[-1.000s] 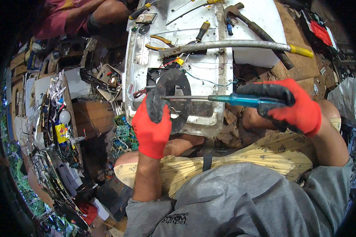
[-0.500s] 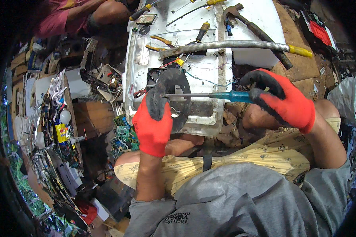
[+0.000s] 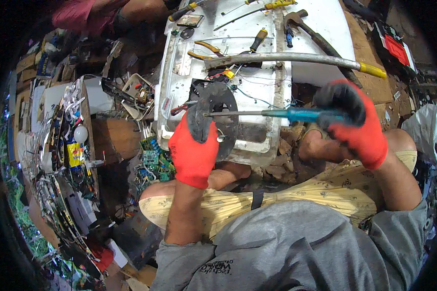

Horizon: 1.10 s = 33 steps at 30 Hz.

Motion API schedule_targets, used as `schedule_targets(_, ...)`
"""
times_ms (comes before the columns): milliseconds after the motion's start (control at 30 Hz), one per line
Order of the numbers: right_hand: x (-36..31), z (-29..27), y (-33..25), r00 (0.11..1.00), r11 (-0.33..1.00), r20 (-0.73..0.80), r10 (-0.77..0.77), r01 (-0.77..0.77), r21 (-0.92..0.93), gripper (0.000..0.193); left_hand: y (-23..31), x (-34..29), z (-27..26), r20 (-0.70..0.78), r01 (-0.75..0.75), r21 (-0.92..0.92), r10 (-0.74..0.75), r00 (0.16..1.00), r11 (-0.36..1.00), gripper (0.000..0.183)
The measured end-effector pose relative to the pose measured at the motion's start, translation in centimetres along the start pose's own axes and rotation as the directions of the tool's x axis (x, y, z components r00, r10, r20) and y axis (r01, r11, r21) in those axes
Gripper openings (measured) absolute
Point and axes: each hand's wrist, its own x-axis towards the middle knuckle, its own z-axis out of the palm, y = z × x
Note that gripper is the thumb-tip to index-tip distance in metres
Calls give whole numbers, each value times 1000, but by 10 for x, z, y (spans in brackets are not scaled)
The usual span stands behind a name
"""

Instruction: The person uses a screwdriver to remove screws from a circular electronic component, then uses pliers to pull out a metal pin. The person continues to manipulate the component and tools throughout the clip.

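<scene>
My left hand (image 3: 194, 153), in a red glove with dark palm and fingers, is closed on a dark ring-shaped part (image 3: 214, 92) and holds it up over the near end of a white panel. A screwdriver (image 3: 303, 115) with a teal handle lies level across the ring. Its tip meets the part beside my left thumb. At the handle's far right end my right hand (image 3: 357, 123), gloved the same way, has its fingers curled round it, slightly smeared by motion. Thin wires and a small yellow piece (image 3: 228, 73) lie just beyond the ring.
On the white panel (image 3: 179, 43) lie yellow-handled pliers (image 3: 206, 48), several screwdrivers, a hammer (image 3: 320, 41) and a braided hose (image 3: 286, 57) with a yellow end. Scrap and circuit boards (image 3: 155, 160) are heaped at left. Another person's leg (image 3: 143, 12) shows at top left.
My right hand has closed in on the screwdriver's handle and turned. The screwdriver has shifted a little to the right. My left hand still holds the ring.
</scene>
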Motion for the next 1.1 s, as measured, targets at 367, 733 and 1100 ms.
schedule_targets(367, 1, -2, 16, 971, 954, 72, 227, -237, 185, 34, -6, 1, 0, -39, 81, -100, -85, 996, 992, 34)
schedule_targets(733, 3, -6, 2, 973, 963, 120, 199, -217, 158, 34, -7, 2, -1, -9, 122, -161, -125, 992, 979, 30)
schedule_targets(1100, 11, -4, 8, 986, 984, 115, 119, -133, 121, 35, -6, 1, -3, -21, 110, -126, -114, 993, 986, 29)
